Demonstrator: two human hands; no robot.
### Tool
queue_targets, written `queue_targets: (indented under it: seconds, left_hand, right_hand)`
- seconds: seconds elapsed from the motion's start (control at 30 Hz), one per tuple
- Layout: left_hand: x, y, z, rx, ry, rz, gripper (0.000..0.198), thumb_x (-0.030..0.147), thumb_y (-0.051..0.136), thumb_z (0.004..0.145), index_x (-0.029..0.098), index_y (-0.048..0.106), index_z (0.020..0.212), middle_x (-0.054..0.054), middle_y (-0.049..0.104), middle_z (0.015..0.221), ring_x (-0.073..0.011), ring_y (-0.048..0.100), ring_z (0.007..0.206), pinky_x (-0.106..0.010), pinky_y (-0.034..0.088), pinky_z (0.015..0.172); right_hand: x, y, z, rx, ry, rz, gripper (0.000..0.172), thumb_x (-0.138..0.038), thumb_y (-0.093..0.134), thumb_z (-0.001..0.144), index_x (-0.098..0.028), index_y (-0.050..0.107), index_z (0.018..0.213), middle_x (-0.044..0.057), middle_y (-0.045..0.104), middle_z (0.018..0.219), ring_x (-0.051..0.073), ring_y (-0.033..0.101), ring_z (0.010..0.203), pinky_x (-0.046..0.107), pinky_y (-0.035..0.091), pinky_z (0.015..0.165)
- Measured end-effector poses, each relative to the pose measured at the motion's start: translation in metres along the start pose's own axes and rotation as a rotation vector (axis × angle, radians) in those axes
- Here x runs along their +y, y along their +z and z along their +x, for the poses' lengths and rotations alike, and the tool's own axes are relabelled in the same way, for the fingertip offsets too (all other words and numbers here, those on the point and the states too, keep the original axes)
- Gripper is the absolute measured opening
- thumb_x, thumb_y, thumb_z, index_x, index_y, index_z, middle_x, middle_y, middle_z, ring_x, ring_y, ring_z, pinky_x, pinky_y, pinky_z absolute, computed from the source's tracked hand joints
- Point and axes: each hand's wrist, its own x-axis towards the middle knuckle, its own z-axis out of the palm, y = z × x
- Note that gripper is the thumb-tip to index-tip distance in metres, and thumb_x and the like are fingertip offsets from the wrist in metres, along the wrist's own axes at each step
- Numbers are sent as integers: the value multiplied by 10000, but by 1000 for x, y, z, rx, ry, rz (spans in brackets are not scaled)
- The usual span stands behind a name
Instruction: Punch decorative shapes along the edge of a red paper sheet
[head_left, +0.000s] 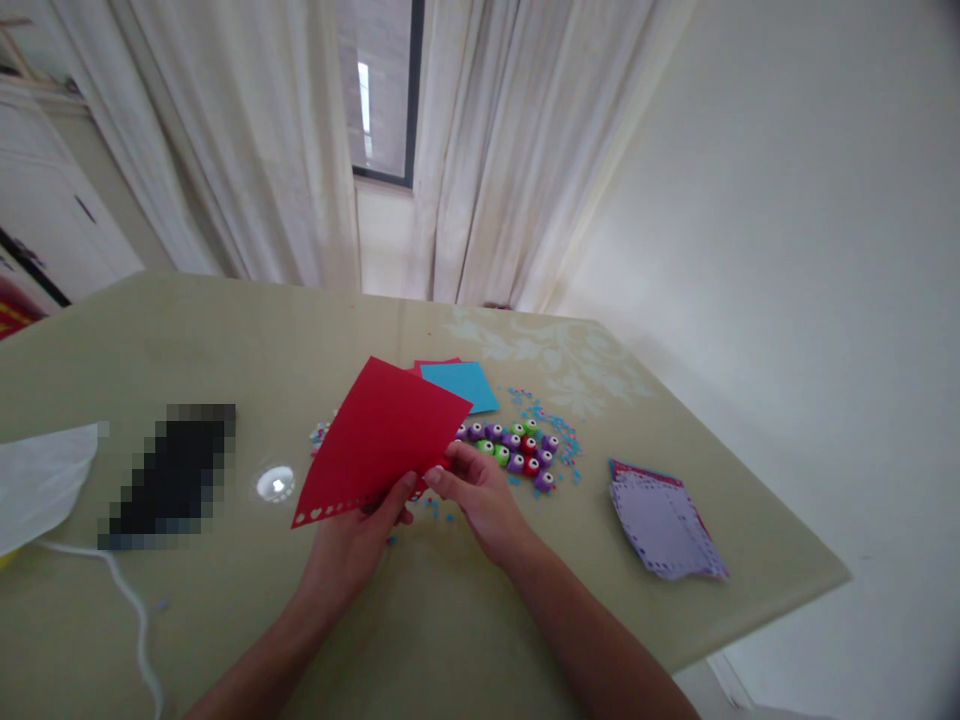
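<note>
A square sheet of red paper (379, 425) is held up over the table, tilted, with a row of small punched holes, some heart-shaped, along its lower edge. My left hand (356, 535) grips that edge from below, thumb on the front and fingers mostly behind the sheet. At the lower right corner, my right hand (480, 500) pinches the red paper between thumb and fingers; whether a small red object is also there is hidden. Just behind my right hand lie several small round eye-like pieces (515, 462) in purple, green and red. Beyond them is a blue paper sheet (465, 385) over red paper.
Tiny blue and red paper bits (566, 435) lie scattered around the pieces. A stack of punched lilac paper (664, 525) sits at the right. To the left are a shiny clear round object (276, 484), a blurred dark object (172, 475), white sheeting (49, 475) and a white cable (139, 610).
</note>
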Motion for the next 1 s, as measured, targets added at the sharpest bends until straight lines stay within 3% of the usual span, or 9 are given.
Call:
queue_targets:
  seconds: [0.33, 0.57, 0.77, 0.87, 1.0]
  left_hand:
    - [-3, -1, 2, -12, 67, 118, 502, 721, 584, 769, 261, 697, 601, -65, 737, 615, -298, 719, 670, -415, 546, 727]
    - [1, 0, 1, -27, 30, 79, 468, 698, 598, 756, 253, 701, 657, -52, 729, 603, -282, 712, 630, -387, 553, 648]
    - [3, -1, 0, -30, 83, 55, 427, 659, 610, 761, 253, 707, 673, -33, 706, 567, -267, 697, 594, -369, 545, 611]
    - [2, -1, 1, -23, 107, 57, 415, 645, 621, 772, 249, 718, 696, -28, 707, 569, -262, 693, 588, -364, 544, 607]
    - [2, 0, 0, -18, 115, 55, 408, 636, 621, 773, 256, 698, 646, -26, 702, 564, -255, 682, 571, -358, 536, 591]
  right_hand:
    - [6, -4, 0, 47, 41, 40, 325, -433, 907, 731, -241, 771, 956, 1, 730, 835, 131, 518, 632, 251, 335, 584]
    - [3, -7, 2, 92, 77, 14, 373, -443, 920, 708, -242, 785, 992, 14, 729, 899, 117, 471, 635, 249, 299, 573]
    - [7, -9, 3, 20, 69, -13, 336, -447, 910, 728, -231, 779, 949, -2, 692, 792, 108, 435, 586, 259, 248, 553]
    - [7, -8, 4, 4, 48, 0, 320, -423, 902, 742, -222, 775, 956, -4, 697, 786, 104, 441, 577, 257, 261, 550]
    - [6, -5, 3, -13, 30, 63, 290, -377, 912, 726, -215, 765, 916, 8, 723, 807, 134, 547, 638, 264, 383, 607]
